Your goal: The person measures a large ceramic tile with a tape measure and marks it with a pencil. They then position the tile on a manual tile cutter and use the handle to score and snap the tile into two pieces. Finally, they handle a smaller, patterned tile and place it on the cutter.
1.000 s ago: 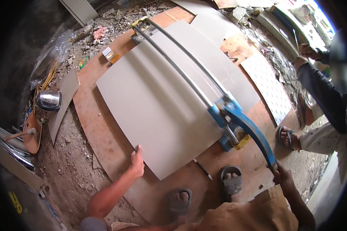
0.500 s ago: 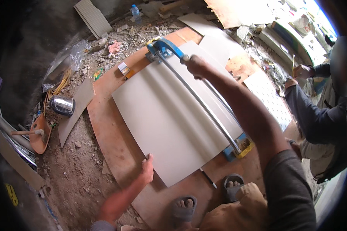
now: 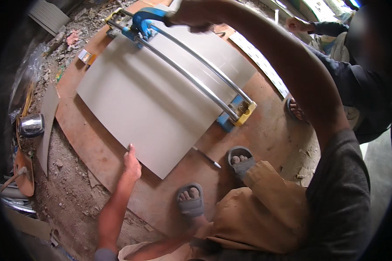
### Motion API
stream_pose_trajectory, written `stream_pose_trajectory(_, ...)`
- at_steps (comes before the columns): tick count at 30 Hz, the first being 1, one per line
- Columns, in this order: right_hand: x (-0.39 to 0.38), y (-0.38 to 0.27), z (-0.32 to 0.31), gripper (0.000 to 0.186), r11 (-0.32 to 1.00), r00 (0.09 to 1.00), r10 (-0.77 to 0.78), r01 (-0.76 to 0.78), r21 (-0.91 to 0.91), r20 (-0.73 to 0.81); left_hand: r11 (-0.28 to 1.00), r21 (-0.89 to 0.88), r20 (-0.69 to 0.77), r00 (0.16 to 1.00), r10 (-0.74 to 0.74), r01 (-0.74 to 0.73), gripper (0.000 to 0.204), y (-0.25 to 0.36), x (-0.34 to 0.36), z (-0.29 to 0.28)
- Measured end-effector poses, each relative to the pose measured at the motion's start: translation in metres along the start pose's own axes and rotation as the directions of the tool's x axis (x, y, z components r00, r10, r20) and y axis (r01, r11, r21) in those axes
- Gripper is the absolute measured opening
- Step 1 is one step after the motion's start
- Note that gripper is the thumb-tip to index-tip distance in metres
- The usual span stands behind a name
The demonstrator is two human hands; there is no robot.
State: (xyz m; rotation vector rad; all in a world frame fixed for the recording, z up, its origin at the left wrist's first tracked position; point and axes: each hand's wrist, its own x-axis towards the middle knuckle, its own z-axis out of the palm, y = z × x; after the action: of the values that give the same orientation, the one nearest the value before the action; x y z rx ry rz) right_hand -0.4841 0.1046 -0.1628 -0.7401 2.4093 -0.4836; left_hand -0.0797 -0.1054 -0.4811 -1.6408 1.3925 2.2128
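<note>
A large beige tile (image 3: 139,117) lies under a tile cutter's twin steel rails (image 3: 191,91), over an orange-brown board (image 3: 265,143). My right hand (image 3: 194,17) is closed on the blue lever (image 3: 150,16) of the sliding carriage, near the rails' far end. My left hand (image 3: 132,164) grips the tile's left edge at the near corner, fingertips along it. The cutter's yellow-and-blue near end (image 3: 244,115) sticks out beyond the tile. A black-and-white pen (image 3: 209,158) lies beside the tile's front edge, near my sandalled feet.
A co-worker (image 3: 366,87) crouches at the right, with a hand (image 3: 298,24) and a sandalled foot showing. Along the left lie rubble, a silver rounded object (image 3: 32,125), an orange bladed tool (image 3: 24,172) and a loose board (image 3: 48,126). A small box (image 3: 85,55) sits at the back left.
My right hand and the blue lever have travelled from the cutter's near end to its far end, the arm now stretched across the right side. My left hand stays at the tile's edge.
</note>
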Motion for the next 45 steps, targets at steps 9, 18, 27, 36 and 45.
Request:
stream_pose_trajectory(9,-0.262,0.109,0.034,0.046,0.964,0.973,0.207,-0.221,0.149,0.105,0.999,0.024,0.006,0.999,-0.040,0.040,0.058,0.014,-0.026,-0.006)
stream_pose_trajectory(18,-0.354,0.149,0.047,0.053,0.705,0.753,0.598,-0.657,0.266,0.275,0.996,0.065,0.026,0.998,-0.063,0.061,0.060,0.016,-0.019,-0.003)
stream_pose_trajectory(27,-0.380,0.219,0.112,0.053,0.682,0.806,0.523,-0.590,0.433,0.276,0.999,0.032,0.087,0.995,-0.044,0.041,0.063,0.018,-0.022,0.002)
stream_pose_trajectory(36,-0.386,0.244,0.136,0.054,0.699,0.832,0.502,-0.552,0.455,0.237,0.998,-0.029,0.093,0.995,-0.046,0.049,0.057,0.018,-0.024,0.000)
stream_pose_trajectory(45,-0.364,0.200,0.141,0.054,0.861,0.882,0.469,-0.446,0.245,-0.041,0.994,0.088,-0.078,0.995,-0.059,0.066,0.056,0.013,-0.022,0.011)
